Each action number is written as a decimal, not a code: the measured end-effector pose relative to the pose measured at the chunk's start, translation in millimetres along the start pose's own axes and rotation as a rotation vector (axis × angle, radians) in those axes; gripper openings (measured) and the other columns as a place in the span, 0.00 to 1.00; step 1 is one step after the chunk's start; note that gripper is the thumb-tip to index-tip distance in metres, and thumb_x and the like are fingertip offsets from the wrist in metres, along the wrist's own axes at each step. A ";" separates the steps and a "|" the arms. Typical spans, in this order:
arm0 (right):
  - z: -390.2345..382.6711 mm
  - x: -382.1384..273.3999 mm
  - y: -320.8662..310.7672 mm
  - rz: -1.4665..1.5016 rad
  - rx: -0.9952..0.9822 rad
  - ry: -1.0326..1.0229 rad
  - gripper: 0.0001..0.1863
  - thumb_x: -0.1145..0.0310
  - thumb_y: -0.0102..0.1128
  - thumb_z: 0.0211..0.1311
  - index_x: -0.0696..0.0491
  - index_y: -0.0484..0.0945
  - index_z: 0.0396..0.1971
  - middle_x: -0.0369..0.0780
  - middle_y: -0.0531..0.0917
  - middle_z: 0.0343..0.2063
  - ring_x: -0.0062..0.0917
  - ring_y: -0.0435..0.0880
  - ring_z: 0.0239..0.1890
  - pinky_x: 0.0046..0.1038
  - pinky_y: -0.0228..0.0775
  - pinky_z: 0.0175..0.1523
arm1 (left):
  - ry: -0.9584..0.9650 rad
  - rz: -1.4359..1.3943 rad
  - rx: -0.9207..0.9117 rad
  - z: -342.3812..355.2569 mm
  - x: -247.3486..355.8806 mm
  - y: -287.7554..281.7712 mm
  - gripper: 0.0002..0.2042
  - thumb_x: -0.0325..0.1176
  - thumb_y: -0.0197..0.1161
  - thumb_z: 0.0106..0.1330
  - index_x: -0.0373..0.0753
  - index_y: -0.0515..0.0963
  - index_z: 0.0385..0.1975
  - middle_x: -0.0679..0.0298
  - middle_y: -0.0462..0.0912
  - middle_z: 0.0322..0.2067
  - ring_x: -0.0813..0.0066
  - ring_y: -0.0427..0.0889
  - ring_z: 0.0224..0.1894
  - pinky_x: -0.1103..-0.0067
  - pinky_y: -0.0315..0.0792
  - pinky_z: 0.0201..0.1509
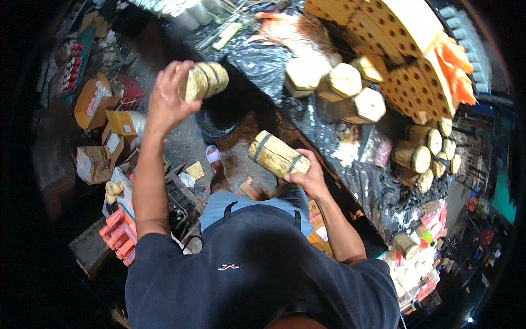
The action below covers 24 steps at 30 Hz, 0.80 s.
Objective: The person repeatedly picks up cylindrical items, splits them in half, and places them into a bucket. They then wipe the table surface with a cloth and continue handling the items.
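1. Your dark blue shirt (257,274) fills the lower middle, nearest the camera.
2. Your right grip (308,178) is closed on a yellowish banded bundle (275,154), held above the floor just off the counter's (367,181) front edge.
3. Your left grip (167,101) is raised and wrapped around a second banded bundle (205,79), up over the floor.
4. Hexagonal bundles (345,82) lie on the black-covered counter, near its middle.
5. Stacked honeycomb blocks (400,60) sit toward the counter's far edge.
6. Red packets (118,236) lie on the floor at your left.
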State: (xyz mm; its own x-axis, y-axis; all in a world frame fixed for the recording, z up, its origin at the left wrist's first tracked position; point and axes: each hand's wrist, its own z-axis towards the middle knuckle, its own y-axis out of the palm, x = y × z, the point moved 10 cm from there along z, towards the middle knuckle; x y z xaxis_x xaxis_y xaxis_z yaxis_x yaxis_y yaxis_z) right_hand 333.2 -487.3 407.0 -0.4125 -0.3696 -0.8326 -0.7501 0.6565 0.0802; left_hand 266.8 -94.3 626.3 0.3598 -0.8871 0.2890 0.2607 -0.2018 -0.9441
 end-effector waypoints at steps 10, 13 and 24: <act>259.0 177.1 287.4 0.477 0.267 0.553 0.25 0.62 0.78 0.54 0.58 0.81 0.49 0.46 0.87 0.42 0.37 0.89 0.39 0.47 0.83 0.38 | -0.468 0.042 -0.410 -174.7 -274.7 351.9 0.47 0.36 0.83 0.43 0.46 0.70 0.70 0.48 0.69 0.67 0.38 0.71 0.65 0.53 0.78 0.65; 335.1 257.2 315.5 0.453 0.480 0.646 0.30 0.60 0.80 0.52 0.59 0.79 0.52 0.47 0.87 0.43 0.40 0.88 0.40 0.52 0.80 0.36 | -0.412 0.032 -0.445 -186.3 -330.4 439.2 0.47 0.35 0.84 0.44 0.47 0.70 0.70 0.48 0.67 0.68 0.40 0.71 0.66 0.54 0.81 0.63; 547.3 384.0 326.2 -1.098 0.356 -0.266 0.19 0.48 0.66 0.69 0.47 0.86 0.47 0.41 0.88 0.35 0.30 0.86 0.29 0.37 0.79 0.32 | -0.109 0.028 -0.422 -174.8 -395.7 610.3 0.28 0.33 0.74 0.56 0.41 0.79 0.60 0.50 0.77 0.62 0.45 0.72 0.66 0.53 0.75 0.62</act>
State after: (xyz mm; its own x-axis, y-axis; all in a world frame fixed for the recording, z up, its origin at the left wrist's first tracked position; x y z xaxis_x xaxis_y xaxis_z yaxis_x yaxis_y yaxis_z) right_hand 213.1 -55.2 -186.5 0.5149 -0.7287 -0.4514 -0.4319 0.2344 -0.8710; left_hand 127.0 61.0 -92.0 0.4602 -0.8500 0.2564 -0.1307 -0.3505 -0.9274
